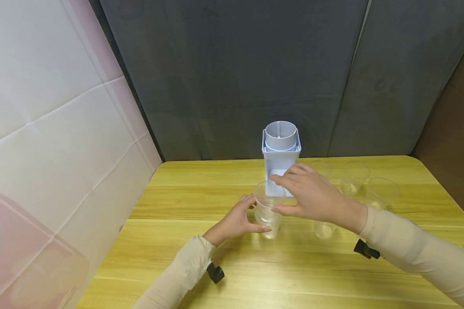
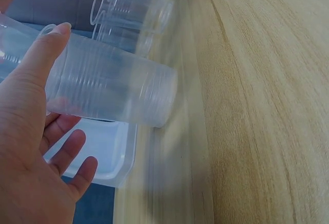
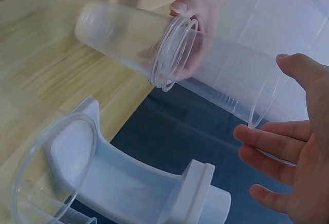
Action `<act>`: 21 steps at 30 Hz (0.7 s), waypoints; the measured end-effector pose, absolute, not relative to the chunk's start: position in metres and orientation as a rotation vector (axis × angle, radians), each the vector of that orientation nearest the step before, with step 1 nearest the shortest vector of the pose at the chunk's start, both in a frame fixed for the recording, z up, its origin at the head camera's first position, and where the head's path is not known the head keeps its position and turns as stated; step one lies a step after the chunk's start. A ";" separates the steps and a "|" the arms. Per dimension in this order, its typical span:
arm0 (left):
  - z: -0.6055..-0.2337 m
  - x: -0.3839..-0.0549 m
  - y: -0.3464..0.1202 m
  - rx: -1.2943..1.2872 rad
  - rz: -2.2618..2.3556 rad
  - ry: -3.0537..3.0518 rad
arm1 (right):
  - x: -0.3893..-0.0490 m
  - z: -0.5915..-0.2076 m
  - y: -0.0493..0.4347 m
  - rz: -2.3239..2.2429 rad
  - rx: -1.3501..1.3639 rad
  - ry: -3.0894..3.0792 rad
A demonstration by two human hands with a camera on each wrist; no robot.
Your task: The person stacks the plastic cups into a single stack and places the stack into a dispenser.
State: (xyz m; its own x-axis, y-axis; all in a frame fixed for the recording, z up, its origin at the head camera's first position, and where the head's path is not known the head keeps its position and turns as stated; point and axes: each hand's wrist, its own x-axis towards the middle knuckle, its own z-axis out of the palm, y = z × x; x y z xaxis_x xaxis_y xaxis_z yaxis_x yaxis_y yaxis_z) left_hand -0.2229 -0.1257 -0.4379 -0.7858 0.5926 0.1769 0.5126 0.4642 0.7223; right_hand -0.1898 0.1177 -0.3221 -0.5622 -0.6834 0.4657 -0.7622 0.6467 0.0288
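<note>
A stack of nested clear plastic cups [image 1: 269,231] stands upright over the table, its base close to the wood. My left hand [image 1: 236,221] holds this stack, thumb on one side and fingers on the other. Above the stacked rims, one more clear cup [image 3: 226,75] sticks up, its lower end within the stack. My right hand [image 1: 317,197] holds that upper cup near its rim, thumb [image 3: 295,67] and fingertips on opposite sides. Just behind the hands is a pale blue-white plastic holder [image 1: 276,161] with a round tube at its top.
Several clear cups [image 1: 383,191] stand on the wooden table [image 1: 294,274] to the right, partly behind my right forearm. A dark panel [image 1: 236,86] rises behind the table, and a pale printed wall [image 1: 62,128] runs along the left.
</note>
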 end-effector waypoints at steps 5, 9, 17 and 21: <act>-0.439 -0.223 -0.126 0.990 1.238 2.599 | -0.190 -0.324 0.117 0.233 1.135 -2.430; -0.439 -0.222 -0.126 0.994 1.257 2.596 | -0.190 -0.326 0.116 0.226 1.134 -2.450; -0.441 -0.221 -0.126 0.988 1.236 2.616 | -0.189 -0.338 0.113 0.188 1.132 -2.483; -0.440 -0.220 -0.126 1.002 1.228 2.625 | -0.190 -0.346 0.112 0.188 1.132 -2.490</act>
